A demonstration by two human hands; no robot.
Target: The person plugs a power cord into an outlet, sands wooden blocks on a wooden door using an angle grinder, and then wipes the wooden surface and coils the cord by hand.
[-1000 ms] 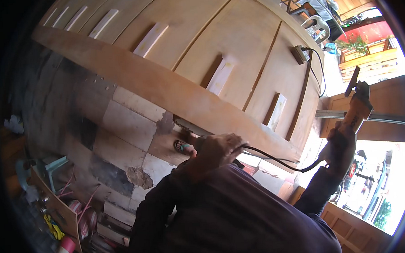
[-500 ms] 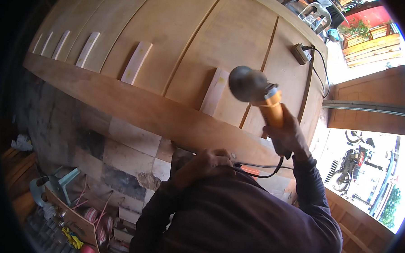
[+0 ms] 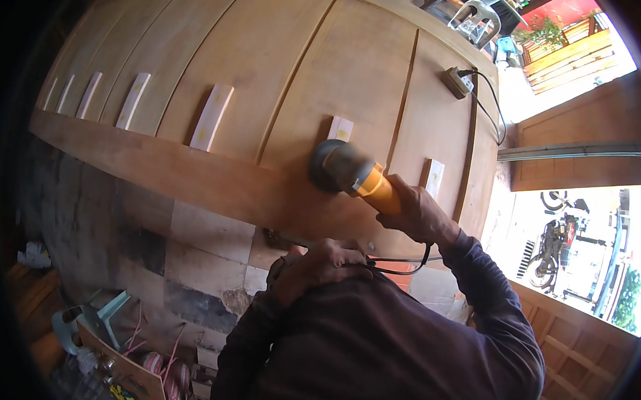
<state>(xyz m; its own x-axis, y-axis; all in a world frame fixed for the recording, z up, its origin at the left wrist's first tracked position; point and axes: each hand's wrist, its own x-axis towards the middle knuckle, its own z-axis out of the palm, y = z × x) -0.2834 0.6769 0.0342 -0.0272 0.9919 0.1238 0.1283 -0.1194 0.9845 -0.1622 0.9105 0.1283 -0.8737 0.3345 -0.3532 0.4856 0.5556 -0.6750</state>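
My right hand (image 3: 426, 213) is wrapped around the orange body of an angle grinder (image 3: 379, 190). Its round dark disc (image 3: 324, 165) lies over the near edge of the wooden panel (image 3: 259, 95), covering the lower part of a pale wood strip (image 3: 341, 128). The grinder head is blurred. A black power cord (image 3: 409, 269) runs from the tool's rear back toward my waist. Against the front of my dark shirt, my left hand (image 3: 323, 265) is closed with curled fingers; what it grips, if anything, is hidden.
More pale strips (image 3: 212, 117) line the panel's near edge. At its right sits an extension socket (image 3: 458, 82) with a plugged-in cord. On the tiled floor (image 3: 208, 237) at lower left stand a greenish stool (image 3: 104, 324) and a board (image 3: 124, 366). A motorcycle (image 3: 551, 251) is outside.
My right hand has brought the grinder left and toward me, from above the panel down to the near edge by the strip. My left hand stays at my waist.
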